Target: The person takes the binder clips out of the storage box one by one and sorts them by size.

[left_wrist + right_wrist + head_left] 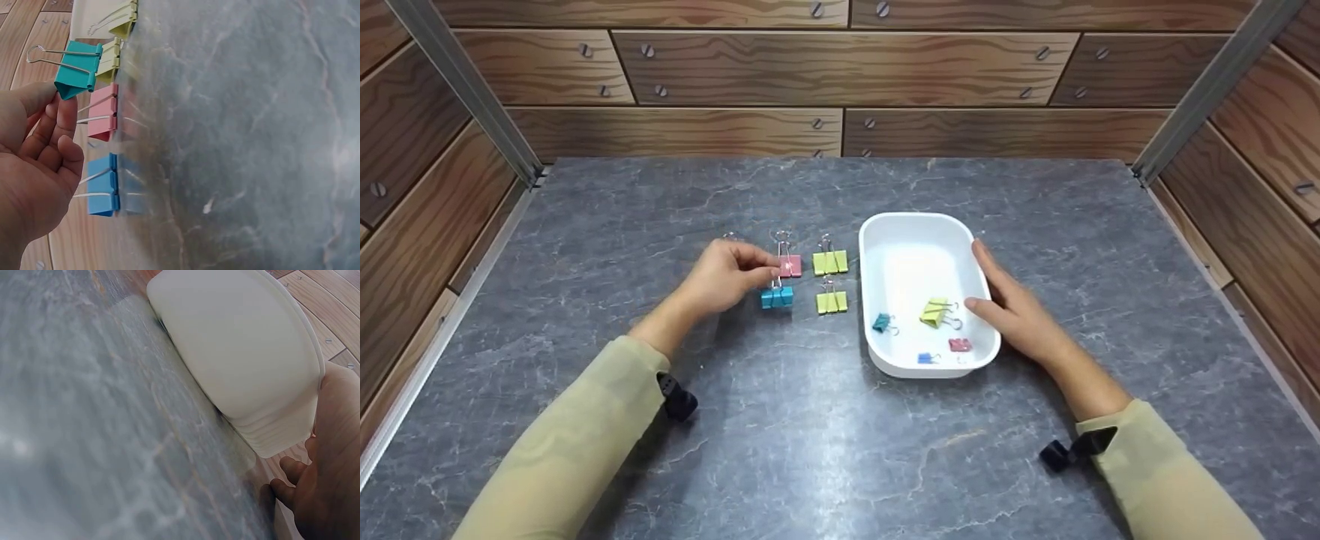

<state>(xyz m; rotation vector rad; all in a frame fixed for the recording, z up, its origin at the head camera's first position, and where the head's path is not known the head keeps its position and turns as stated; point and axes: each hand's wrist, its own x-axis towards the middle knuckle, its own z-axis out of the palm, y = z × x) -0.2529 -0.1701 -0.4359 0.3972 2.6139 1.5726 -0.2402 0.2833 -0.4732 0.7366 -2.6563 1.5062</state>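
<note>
Pinching teal clip (77,70) at fingertips, left hand (725,276) holds it above counter (780,450), beside pink clip (104,119). Right hand (1014,307), fingers straight, steadies white tray (877,232). Risk: shallow pinch, clip slips, scatters row.

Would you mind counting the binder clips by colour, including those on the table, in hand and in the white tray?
Yellow-green clips: 3
Teal clips: 2
Blue clips: 2
Pink clips: 2
Total: 9
</note>
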